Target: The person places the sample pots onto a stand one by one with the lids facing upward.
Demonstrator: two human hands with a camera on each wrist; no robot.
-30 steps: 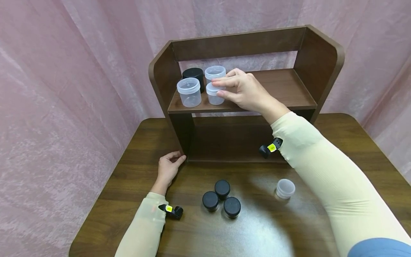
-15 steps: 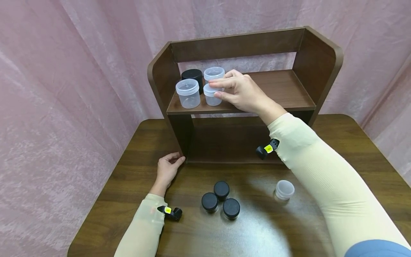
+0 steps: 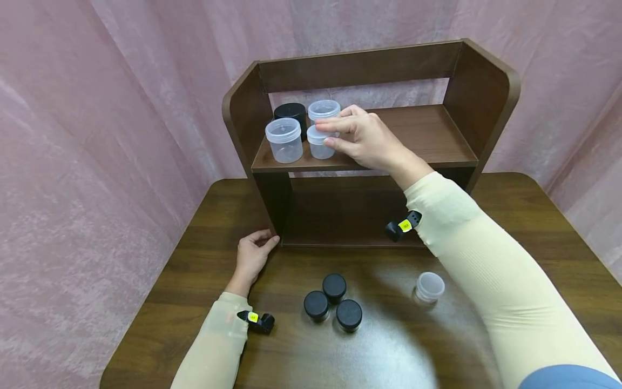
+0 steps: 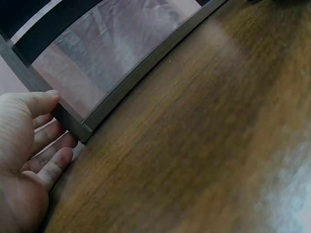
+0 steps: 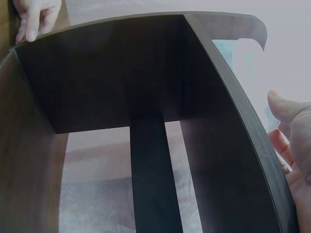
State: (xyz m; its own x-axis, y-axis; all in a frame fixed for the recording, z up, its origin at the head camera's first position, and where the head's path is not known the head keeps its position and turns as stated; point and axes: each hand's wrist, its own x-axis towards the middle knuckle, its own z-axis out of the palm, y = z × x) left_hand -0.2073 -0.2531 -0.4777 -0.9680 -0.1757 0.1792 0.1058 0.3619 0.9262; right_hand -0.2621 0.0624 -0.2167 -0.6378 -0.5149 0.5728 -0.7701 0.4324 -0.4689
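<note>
On the upper board of the brown wooden shelf (image 3: 415,129), my right hand (image 3: 371,141) pinches a small clear plastic jar (image 3: 322,149) between thumb and fingers. The jar stands upright near the board's front edge. Behind it is a larger clear jar (image 3: 324,108), partly hidden by the hand. Another clear lidded jar (image 3: 284,146) stands to its left, with a black-lidded jar (image 3: 291,112) behind. My left hand (image 3: 252,256) holds the lower front corner of the shelf's left side panel; in the left wrist view the thumb (image 4: 46,101) lies on the panel's front edge.
Three small jars with black lids, including one (image 3: 349,315), stand grouped on the wooden table (image 3: 204,227). To their right is a small clear jar (image 3: 430,286). The shelf's right side panel (image 3: 483,102) rises beyond my right forearm. A pink curtain (image 3: 121,108) hangs behind.
My right hand has shifted slightly left with the small clear jar, bringing it nearer the left front jar. The left hand stays at the shelf corner.
</note>
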